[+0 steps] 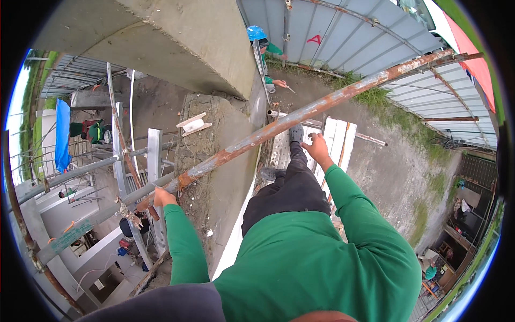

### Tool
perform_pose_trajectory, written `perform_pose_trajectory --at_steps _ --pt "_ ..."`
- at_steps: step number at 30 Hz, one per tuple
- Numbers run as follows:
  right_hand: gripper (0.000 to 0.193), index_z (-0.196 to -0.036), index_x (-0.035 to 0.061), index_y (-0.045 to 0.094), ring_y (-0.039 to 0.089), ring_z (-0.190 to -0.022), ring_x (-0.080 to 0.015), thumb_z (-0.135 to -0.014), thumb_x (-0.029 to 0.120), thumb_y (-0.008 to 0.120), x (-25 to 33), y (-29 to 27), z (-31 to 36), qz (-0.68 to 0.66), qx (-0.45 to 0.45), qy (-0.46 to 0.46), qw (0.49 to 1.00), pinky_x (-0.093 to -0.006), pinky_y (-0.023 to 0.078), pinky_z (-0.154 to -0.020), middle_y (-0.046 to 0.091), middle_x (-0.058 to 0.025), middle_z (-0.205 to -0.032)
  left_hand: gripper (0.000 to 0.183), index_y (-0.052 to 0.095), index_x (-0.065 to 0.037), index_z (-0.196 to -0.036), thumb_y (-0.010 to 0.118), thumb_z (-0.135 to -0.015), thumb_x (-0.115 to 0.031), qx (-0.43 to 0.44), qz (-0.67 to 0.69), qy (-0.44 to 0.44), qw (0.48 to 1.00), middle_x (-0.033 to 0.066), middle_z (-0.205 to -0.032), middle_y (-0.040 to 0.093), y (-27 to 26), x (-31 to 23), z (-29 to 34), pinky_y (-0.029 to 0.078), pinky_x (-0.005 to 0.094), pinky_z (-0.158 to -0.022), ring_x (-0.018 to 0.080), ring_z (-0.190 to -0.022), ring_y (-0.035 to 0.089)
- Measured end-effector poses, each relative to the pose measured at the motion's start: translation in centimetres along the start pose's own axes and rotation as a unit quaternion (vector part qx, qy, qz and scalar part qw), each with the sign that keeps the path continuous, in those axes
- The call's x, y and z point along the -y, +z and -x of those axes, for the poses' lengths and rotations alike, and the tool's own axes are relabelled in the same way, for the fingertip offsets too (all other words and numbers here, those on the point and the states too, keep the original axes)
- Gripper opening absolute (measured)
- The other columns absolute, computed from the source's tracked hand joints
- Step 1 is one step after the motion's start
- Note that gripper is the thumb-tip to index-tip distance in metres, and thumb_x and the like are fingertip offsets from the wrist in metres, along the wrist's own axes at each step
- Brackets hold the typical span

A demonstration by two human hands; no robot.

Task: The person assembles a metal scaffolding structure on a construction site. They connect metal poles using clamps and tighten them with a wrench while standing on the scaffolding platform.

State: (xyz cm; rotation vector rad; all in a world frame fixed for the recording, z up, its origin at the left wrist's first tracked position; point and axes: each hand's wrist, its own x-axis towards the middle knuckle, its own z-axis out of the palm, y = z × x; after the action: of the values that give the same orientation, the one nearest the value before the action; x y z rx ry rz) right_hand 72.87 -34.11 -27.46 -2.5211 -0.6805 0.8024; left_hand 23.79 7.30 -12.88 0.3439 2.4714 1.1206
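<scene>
A long rusty scaffold pipe (300, 114) slants across the view, from lower left to upper right. My left hand (162, 197) is closed round the pipework near its lower end, where it meets a grey pipe (110, 213). My right hand (318, 151) hangs in the air to the right, below the rusty pipe, its fingers apart and slightly bent, with nothing seen in it. Under it are pale planks (339, 140), and my dark shoe (295, 133) stands on the boards beside them. Wire is tied round the rusty pipe near my left hand.
A concrete beam (177, 40) and a rough concrete ledge (206, 126) bearing a small wooden piece (193, 124) lie ahead and left. Beyond the beam is a co-worker in a blue helmet (256, 33). At left, the building drops away below. Metal sheeting (343, 35) borders the ground.
</scene>
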Motion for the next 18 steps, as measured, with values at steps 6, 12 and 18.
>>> perform_pose_trajectory --at_steps 6,12,18 --pt "0.076 -0.127 -0.0087 0.070 0.070 -0.120 -0.0445 -0.084 0.052 0.087 -7.4 2.1 -10.0 -0.109 0.012 0.114 0.987 -0.0476 0.055 -0.103 0.072 -0.0335 -0.124 0.066 0.059 0.018 -0.130 0.084 -0.087 -0.025 0.049 -0.023 0.062 0.997 0.0250 -0.137 0.068 -0.4 3.0 -7.0 0.059 0.0487 -0.102 0.0355 -0.116 0.071" --pt "0.048 -0.130 0.0072 0.073 0.073 -0.117 -0.0346 -0.100 0.044 0.074 -17.9 11.8 -20.6 -0.115 -0.042 -0.030 0.992 -0.0476 0.055 -0.102 0.079 -0.0133 -0.120 0.049 0.066 0.008 -0.128 0.080 -0.091 -0.020 0.169 0.064 0.047 0.982 0.0174 -0.128 0.072 -0.7 2.2 -10.7 0.060 0.0504 -0.096 0.0320 -0.111 0.072" --pt "0.094 -0.142 -0.0065 0.061 0.068 -0.126 -0.0449 -0.093 0.073 0.067 -16.5 13.3 -28.9 -0.121 -0.076 0.308 0.941 -0.0503 0.053 -0.106 0.072 -0.0331 -0.127 0.033 0.067 -0.004 -0.117 0.077 -0.090 -0.022 0.228 0.072 0.045 0.970 0.0124 -0.114 0.074 -1.1 2.3 -12.5 0.060 0.0562 -0.086 0.0324 -0.095 0.073"
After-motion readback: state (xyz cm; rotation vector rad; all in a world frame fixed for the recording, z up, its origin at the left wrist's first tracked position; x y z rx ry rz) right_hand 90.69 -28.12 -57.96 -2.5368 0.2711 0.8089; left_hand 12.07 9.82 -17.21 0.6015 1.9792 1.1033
